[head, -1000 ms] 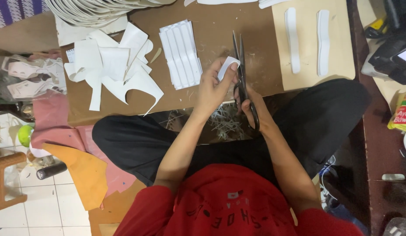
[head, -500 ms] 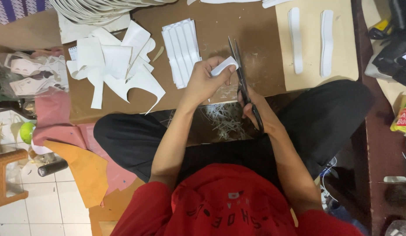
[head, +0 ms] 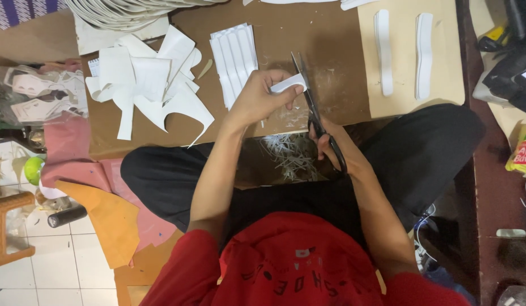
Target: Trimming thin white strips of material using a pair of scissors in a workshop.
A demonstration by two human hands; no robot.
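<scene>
This is a small craft workshop worked from the floor. A brown counter [head: 331, 68] carries cut white pieces [head: 144, 85] and a stack of white strips [head: 234, 54] just left of the fingers [head: 274, 85], fine white trimmings [head: 291, 156] lie below them, and pink and orange sheets [head: 104, 215] spread over the tiled floor [head: 59, 266].

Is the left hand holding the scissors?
No, the right hand holds the scissors; the left hand holds a white strip.
</scene>
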